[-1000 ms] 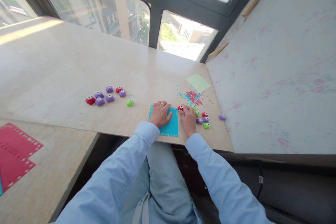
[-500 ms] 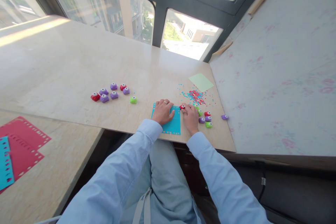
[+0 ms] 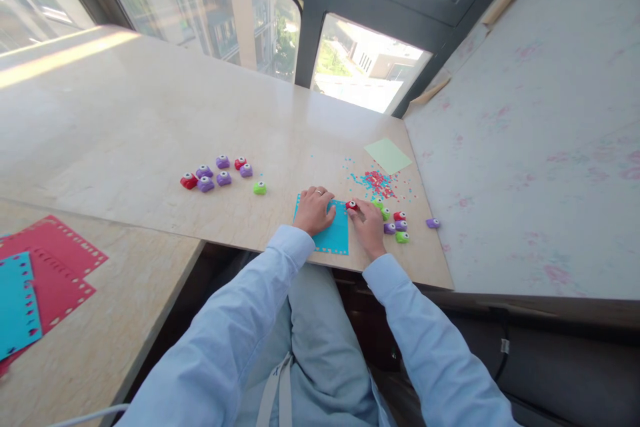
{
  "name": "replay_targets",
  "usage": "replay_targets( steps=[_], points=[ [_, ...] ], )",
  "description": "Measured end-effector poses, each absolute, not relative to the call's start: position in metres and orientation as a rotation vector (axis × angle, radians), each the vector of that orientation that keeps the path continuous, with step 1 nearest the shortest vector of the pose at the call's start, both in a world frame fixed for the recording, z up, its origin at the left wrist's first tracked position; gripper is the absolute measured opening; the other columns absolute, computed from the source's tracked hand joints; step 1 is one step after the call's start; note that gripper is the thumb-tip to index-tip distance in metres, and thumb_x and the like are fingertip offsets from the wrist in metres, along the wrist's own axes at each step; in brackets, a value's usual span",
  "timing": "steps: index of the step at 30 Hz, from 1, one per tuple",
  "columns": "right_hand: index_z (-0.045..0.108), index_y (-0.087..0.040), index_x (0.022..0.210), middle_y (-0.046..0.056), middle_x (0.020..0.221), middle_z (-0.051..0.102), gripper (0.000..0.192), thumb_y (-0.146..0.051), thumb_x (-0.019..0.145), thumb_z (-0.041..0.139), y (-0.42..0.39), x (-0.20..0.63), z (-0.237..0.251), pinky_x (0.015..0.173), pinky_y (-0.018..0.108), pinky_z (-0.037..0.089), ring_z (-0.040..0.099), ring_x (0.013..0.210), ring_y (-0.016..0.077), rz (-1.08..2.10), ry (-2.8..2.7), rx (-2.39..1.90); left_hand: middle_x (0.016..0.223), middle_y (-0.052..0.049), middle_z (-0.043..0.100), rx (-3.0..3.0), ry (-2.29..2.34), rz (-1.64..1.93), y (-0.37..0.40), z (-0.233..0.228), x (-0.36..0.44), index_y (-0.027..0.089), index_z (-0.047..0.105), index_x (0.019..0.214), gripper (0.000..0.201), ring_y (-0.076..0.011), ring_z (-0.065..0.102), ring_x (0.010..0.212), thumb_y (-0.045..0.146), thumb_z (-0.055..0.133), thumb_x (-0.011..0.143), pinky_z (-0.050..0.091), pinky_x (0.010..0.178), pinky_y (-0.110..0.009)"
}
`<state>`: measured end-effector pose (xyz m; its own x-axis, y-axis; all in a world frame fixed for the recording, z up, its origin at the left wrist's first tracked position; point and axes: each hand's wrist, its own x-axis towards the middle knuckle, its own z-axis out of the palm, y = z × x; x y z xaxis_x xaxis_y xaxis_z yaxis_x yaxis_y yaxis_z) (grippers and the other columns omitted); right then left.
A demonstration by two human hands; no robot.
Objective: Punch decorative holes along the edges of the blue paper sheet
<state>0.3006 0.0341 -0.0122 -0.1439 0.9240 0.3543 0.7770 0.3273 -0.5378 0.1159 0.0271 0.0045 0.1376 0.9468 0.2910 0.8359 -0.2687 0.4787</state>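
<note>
A wide pale stone surface [image 3: 150,113] runs under the window [image 3: 260,20] and carries everything in reach. At its near edge, right in front of the person, lies a square blue sheet [image 3: 334,235] with a row of small holes punched along its borders. The left hand [image 3: 314,209] lies flat on the sheet's left half, fingers spread and slightly curled, pinning it down and grasping nothing. The right hand [image 3: 369,227] rests beside the sheet's right edge, its fingertips closed in a light grip around a small red punch [image 3: 351,205] that sits at the sheet's upper right corner; how tightly the fingers pinch cannot be told.

No containers are in view; the loose things lie straight on the surface. A pale green sheet [image 3: 388,155] lies farther off towards the wall. Between it and the right hand spreads a scatter of red and blue confetti [image 3: 377,182]. Just right of the right hand sits a cluster of punches [image 3: 397,225], green, purple and red, with a lone purple punch [image 3: 433,223] a little apart. Well to the left a second group of punches [image 3: 220,173] lies in a loose bunch, and a single green punch [image 3: 259,188] sits between it and the blue sheet. On a lower surface at far left lie red sheets [image 3: 55,267] and another blue one [image 3: 15,303], all with punched edges.
</note>
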Motion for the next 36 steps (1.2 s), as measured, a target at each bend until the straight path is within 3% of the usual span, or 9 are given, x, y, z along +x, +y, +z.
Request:
replay_targets(
  steps=[8, 16, 21, 25, 32, 36],
  points=[
    [0.070, -0.017, 0.112, 0.012, 0.110, 0.071, 0.041, -0.048, 0.092, 0.052, 0.032, 0.298, -0.011, 0.094, 0.043, 0.043, 0.059, 0.103, 0.0273, 0.287, -1.875, -1.472, 0.114, -0.009, 0.066, 2.261, 1.717, 0.748, 0.025, 0.008, 0.115, 0.020, 0.066, 0.113, 0.028, -0.0274, 0.052, 0.109, 0.028, 0.056, 0.088, 0.036, 0.093, -0.043],
    [0.070, -0.019, 0.113, 0.011, 0.112, 0.070, 0.039, -0.046, 0.093, 0.049, 0.031, 0.296, -0.008, 0.093, 0.043, 0.042, 0.059, 0.103, 0.0279, 0.283, -1.909, -1.480, 0.114, -0.012, 0.066, 2.152, 1.691, 0.424, 0.051, 0.026, 0.118, 0.020, 0.067, 0.115, 0.029, -0.0305, 0.051, 0.117, 0.026, 0.053, 0.090, 0.036, 0.096, -0.045],
    [0.070, -0.020, 0.113, 0.010, 0.112, 0.070, 0.039, -0.047, 0.093, 0.050, 0.031, 0.295, -0.006, 0.092, 0.043, 0.042, 0.058, 0.103, 0.0281, 0.307, -1.893, -1.478, 0.094, -0.008, 0.073, 1.996, 1.570, 0.237, 0.077, 0.041, 0.114, 0.019, 0.074, 0.096, 0.019, -0.0229, 0.064, 0.092, 0.022, 0.063, 0.082, 0.045, 0.081, -0.031],
    [0.070, -0.021, 0.112, 0.010, 0.112, 0.071, 0.037, -0.046, 0.092, 0.051, 0.031, 0.295, -0.006, 0.093, 0.043, 0.042, 0.058, 0.103, 0.0281, 0.336, -1.873, -1.476, 0.082, -0.008, 0.074, 1.913, 1.518, 0.184, 0.089, 0.043, 0.111, 0.015, 0.075, 0.083, 0.010, -0.0195, 0.066, 0.077, 0.019, 0.068, 0.076, 0.046, 0.067, -0.026],
    [0.070, -0.021, 0.112, 0.010, 0.112, 0.070, 0.037, -0.046, 0.093, 0.051, 0.031, 0.295, -0.006, 0.093, 0.043, 0.042, 0.058, 0.103, 0.0280, 0.361, -1.859, -1.492, 0.087, -0.009, 0.074, 1.799, 1.505, 0.277, 0.095, 0.037, 0.110, 0.012, 0.073, 0.094, 0.023, -0.0174, 0.067, 0.077, 0.017, 0.073, 0.071, 0.047, 0.063, -0.022],
    [0.070, -0.021, 0.114, 0.009, 0.113, 0.070, 0.037, -0.044, 0.093, 0.051, 0.031, 0.295, -0.006, 0.093, 0.042, 0.042, 0.058, 0.104, 0.0272, 0.374, -1.857, -1.492, 0.088, -0.009, 0.074, 1.781, 1.507, 0.365, 0.097, 0.033, 0.109, 0.012, 0.073, 0.091, 0.020, -0.0179, 0.067, 0.080, 0.018, 0.073, 0.072, 0.048, 0.065, -0.023]
  ],
)
